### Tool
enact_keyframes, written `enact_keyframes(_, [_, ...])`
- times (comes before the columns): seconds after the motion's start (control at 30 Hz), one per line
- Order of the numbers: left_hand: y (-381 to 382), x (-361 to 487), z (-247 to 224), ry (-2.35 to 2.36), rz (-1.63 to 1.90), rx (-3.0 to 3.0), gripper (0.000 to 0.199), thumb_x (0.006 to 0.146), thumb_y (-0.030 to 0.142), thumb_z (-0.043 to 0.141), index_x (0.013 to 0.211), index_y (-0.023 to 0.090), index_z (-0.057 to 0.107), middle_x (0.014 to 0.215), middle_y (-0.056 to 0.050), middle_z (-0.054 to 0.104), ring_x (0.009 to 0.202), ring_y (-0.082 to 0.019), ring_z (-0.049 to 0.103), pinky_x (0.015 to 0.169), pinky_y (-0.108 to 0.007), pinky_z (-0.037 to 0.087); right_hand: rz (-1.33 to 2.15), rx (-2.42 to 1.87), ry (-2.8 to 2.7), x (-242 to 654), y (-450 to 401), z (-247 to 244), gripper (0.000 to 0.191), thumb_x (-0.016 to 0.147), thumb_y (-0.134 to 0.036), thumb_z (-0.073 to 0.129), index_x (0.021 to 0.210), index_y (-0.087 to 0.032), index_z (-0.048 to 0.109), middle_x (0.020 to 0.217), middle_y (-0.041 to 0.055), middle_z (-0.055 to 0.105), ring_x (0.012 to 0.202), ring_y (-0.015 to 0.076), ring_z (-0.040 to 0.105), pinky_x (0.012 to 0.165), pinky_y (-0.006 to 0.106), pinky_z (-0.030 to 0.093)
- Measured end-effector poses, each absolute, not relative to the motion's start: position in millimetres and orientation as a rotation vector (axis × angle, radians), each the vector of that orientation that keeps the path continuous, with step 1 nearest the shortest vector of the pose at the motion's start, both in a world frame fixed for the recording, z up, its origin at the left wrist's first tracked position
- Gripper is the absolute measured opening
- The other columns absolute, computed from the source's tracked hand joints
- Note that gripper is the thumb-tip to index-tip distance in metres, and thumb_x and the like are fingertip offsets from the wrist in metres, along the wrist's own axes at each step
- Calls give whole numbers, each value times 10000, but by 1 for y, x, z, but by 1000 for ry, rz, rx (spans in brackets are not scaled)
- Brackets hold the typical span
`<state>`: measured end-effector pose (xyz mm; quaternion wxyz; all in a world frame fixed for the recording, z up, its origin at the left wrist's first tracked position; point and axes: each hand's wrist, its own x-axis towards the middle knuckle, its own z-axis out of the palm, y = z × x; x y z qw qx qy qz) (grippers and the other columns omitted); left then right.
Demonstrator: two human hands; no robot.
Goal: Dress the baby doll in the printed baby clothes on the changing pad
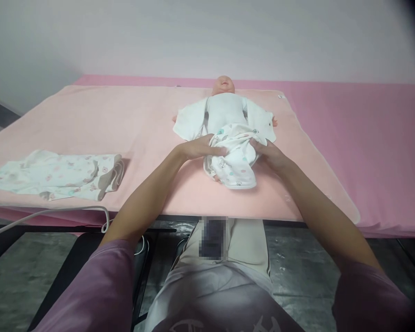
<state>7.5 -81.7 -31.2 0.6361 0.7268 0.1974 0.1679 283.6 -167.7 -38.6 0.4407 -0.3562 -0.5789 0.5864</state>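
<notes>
Presently, in the head view, reaching far with both forearms slanting inward. Clasping bunched printed cloth [235, 167] with left hand [204, 147] and right hand [270, 153], apart at its left and right sides, with left thumb laid rightward across it. Bunched over the lower body of a doll [225, 108], face-up on a peach mat [141, 122], right of folded printed clothing [60, 174].

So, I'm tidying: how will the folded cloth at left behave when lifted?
The folded cloth would probably sag, given its soft, rumpled edges. Its loosely stacked layers may unfold. Lying flat, it seems unlikely to roll.
</notes>
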Motion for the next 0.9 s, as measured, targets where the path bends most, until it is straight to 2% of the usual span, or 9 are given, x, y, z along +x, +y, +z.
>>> enact_keyframes(0.1, [-86, 12, -30, 450, 447, 1637, 887, 811, 786, 996, 1430, 186, 792, 1378, -206, 842, 1381, -416, 791, 1227, -555, 636, 1435, -871, -1422, 283, -171, -36, 777, 894, -819, 895, 1413, -246, 821, 1247, 107, 868, 1357, 406, 781, 1141, 522, 683])
enact_keyframes(0.27, [-97, 21, -32, 494, 620, 1604, 1003, 840, 975, 831, 1470, 197, 764, 1414, -220, 826, 1435, -435, 762, 1265, -598, 606, 1566, -911, -1679, 288, -174, -35, 825, 863, -775, 956, 1458, -223, 805, 1297, 120, 865, 1319, 380, 790, 1145, 515, 678])
enact_keyframes(0.37, [-97, 18, -30, 551, 533, 1654, 957, 862, 918, 865, 1454, 171, 776, 1356, -222, 844, 1395, -429, 783, 1236, -582, 624, 1606, -908, -1858, 293, -173, -35, 828, 823, -721, 1012, 1455, -227, 808, 1307, 114, 862, 1264, 360, 800, 1081, 484, 702])
enact_keyframes(0.43, [-94, 14, -26, 537, 435, 1702, 971, 790, 874, 952, 1420, 151, 800, 1278, -212, 863, 1342, -434, 803, 1181, -559, 654, 1560, -868, -1829, 294, -171, -36, 833, 839, -734, 999, 1473, -234, 797, 1335, 118, 856, 1285, 357, 794, 1112, 488, 692])
enact_keyframes(0.57, [-88, 6, -17, 509, 240, 1805, 1020, 624, 743, 1094, 1417, 160, 826, 1184, -163, 887, 1244, -436, 831, 1107, -537, 686, 1444, -859, -1595, 290, -172, -38, 826, 947, -852, 841, 1500, -240, 781, 1344, 126, 855, 1382, 362, 762, 1210, 516, 645])
enact_keyframes(0.63, [-88, 4, -16, 517, 216, 1824, 1001, 663, 734, 1079, 1459, 188, 813, 1224, -155, 887, 1256, -420, 833, 1122, -538, 684, 1443, -919, -1556, 290, -172, -37, 804, 978, -859, 803, 1491, -239, 788, 1351, 123, 854, 1374, 357, 765, 1208, 509, 643])
enact_keyframes(0.7, [-89, 5, -19, 503, 297, 1792, 979, 746, 806, 1008, 1484, 199, 795, 1304, -175, 873, 1319, -413, 815, 1169, -540, 665, 1507, -961, -1626, 292, -172, -34, 790, 965, -848, 828, 1453, -227, 809, 1342, 120, 857, 1330, 358, 779, 1167, 495, 658])
enact_keyframes(0.8, [-93, 8, -25, 469, 449, 1719, 982, 831, 904, 893, 1486, 181, 775, 1417, -218, 833, 1444, -425, 756, 1247, -542, 619, 1639, -899, -1799, 297, -170, -29, 841, 845, -848, 936, 1368, -197, 836, 1287, 129, 863, 1264, 376, 788, 1089, 485, 675])
enact_keyframes(0.9, [-99, 10, -28, 509, 477, 1703, 935, 861, 878, 894, 1480, 189, 767, 1435, -206, 826, 1499, -423, 720, 1273, -535, 598, 1650, -805, -1807, 297, -170, -26, 823, 810, -820, 974, 1345, -213, 822, 1247, 120, 858, 1289, 369, 772, 1141, 492, 647])
